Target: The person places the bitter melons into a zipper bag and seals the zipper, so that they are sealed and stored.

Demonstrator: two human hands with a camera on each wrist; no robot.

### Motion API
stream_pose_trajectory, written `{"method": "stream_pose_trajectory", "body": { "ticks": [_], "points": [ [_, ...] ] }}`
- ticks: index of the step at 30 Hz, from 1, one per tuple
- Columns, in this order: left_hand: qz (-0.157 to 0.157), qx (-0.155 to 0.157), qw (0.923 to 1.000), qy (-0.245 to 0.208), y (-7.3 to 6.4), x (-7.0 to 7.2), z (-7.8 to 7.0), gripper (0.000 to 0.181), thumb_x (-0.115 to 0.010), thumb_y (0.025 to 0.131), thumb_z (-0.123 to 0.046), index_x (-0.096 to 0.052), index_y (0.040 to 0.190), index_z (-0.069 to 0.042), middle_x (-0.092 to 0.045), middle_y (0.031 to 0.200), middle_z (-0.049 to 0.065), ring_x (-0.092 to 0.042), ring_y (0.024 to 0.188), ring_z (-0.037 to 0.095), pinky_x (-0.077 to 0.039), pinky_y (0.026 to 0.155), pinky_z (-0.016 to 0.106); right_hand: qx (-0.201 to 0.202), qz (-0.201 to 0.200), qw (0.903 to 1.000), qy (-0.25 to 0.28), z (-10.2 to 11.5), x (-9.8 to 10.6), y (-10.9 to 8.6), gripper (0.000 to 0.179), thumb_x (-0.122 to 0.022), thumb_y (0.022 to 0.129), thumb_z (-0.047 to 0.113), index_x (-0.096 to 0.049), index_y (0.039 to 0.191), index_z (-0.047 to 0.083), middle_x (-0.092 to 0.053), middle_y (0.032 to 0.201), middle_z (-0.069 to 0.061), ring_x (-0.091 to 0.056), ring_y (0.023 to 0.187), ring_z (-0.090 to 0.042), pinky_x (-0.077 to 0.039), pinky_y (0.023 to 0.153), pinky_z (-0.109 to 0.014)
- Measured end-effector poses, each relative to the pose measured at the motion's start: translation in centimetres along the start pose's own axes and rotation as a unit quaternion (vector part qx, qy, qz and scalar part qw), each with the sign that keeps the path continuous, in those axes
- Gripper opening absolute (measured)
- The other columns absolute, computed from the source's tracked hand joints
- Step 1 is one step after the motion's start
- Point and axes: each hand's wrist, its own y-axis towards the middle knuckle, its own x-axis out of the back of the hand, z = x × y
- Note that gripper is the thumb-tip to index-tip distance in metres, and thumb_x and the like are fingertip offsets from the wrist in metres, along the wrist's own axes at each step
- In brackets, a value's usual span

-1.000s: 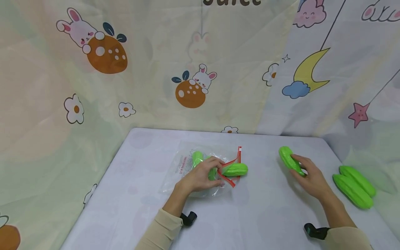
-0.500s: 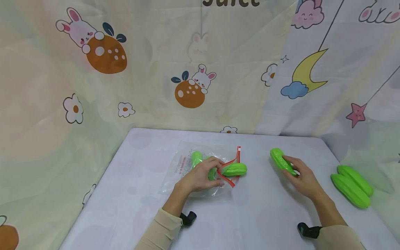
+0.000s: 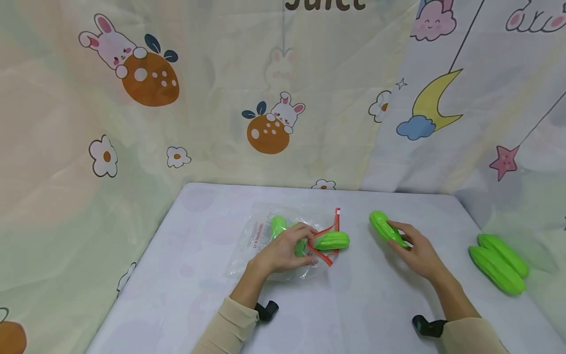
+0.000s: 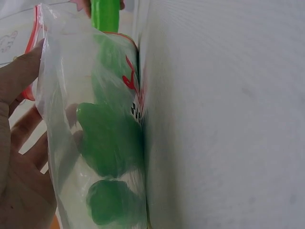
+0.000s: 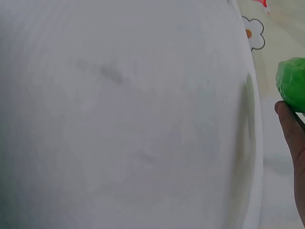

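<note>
A clear zip bag (image 3: 245,253) with a red seal strip (image 3: 338,219) lies on the table, its mouth parted towards the right. My left hand (image 3: 285,250) pinches the bag near that mouth, the thumb on the near side. Inside are several green ribbed toy cucumbers, some partly behind the hand; one cucumber (image 3: 334,240) pokes out through the opening. In the left wrist view, green shapes (image 4: 107,138) show through the plastic (image 4: 59,157). To the right, my right hand (image 3: 417,253) grips another toy cucumber (image 3: 382,226) between thumb and fingers, raised above the tabletop.
Two more green toy cucumbers (image 3: 497,269) lie side by side at the table's right edge. The white table (image 3: 353,305) ends at a printed cloth backdrop (image 3: 212,98) behind and at the sides. A black wrist device (image 3: 428,326) sits at the right cuff.
My right hand has carried its toy cucumber steadily leftward, closer to the bag's mouth. The left hand and the bag stay where they were.
</note>
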Motion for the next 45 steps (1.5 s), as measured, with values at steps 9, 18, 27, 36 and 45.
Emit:
{"method": "stream_pose_trajectory", "body": {
  "ticks": [9,18,27,36,45],
  "points": [
    [-0.003,-0.011,0.9999,0.003,0.1,0.2,-0.2,0.032,-0.086,0.085,-0.025,-0.058,0.101,-0.023,-0.059,0.139,-0.004,-0.054,0.129,0.011,-0.048,0.106,0.031,-0.011,0.035,0.9992,0.013,1.3,-0.3,0.6,0.052,-0.070,0.099,0.018,-0.052,0.147,0.009,-0.053,0.146,-0.022,-0.061,0.120,-0.048,-0.053,0.089,-0.022],
    [-0.005,-0.011,0.9999,0.005,0.3,0.2,-0.1,0.033,-0.086,0.085,-0.027,-0.058,0.101,-0.024,-0.058,0.139,-0.006,-0.054,0.129,0.010,-0.049,0.106,0.031,-0.038,0.076,0.9961,0.025,1.9,-0.7,1.0,0.051,-0.069,0.100,0.028,-0.052,0.147,0.014,-0.051,0.147,-0.023,-0.062,0.118,-0.052,-0.060,0.083,-0.046],
    [-0.005,-0.010,0.9999,0.010,0.3,0.2,-0.1,0.031,-0.085,0.086,-0.029,-0.058,0.102,-0.025,-0.057,0.139,-0.009,-0.054,0.129,0.010,-0.049,0.106,0.030,-0.025,0.100,0.9943,0.027,2.8,-1.0,1.3,0.048,-0.071,0.099,0.026,-0.056,0.143,0.013,-0.055,0.145,-0.021,-0.064,0.118,-0.048,-0.058,0.091,-0.053],
    [-0.002,0.001,1.0000,0.000,0.2,0.2,-0.2,0.032,-0.085,0.086,-0.027,-0.058,0.103,-0.024,-0.058,0.139,-0.007,-0.054,0.129,0.011,-0.048,0.107,0.032,-0.002,0.107,0.9929,0.052,3.0,-1.5,1.3,0.046,-0.073,0.097,0.023,-0.059,0.140,0.011,-0.060,0.140,-0.018,-0.067,0.115,-0.040,-0.056,0.086,-0.027],
    [0.001,0.002,1.0000,-0.002,0.0,0.1,0.0,0.033,-0.085,0.086,-0.029,-0.056,0.102,-0.025,-0.058,0.140,-0.007,-0.054,0.129,0.010,-0.048,0.107,0.032,0.013,0.109,0.9918,0.066,3.3,-1.8,1.3,0.045,-0.075,0.095,0.019,-0.061,0.137,0.012,-0.062,0.135,-0.014,-0.067,0.108,-0.030,-0.056,0.082,-0.023]
  ]
}}
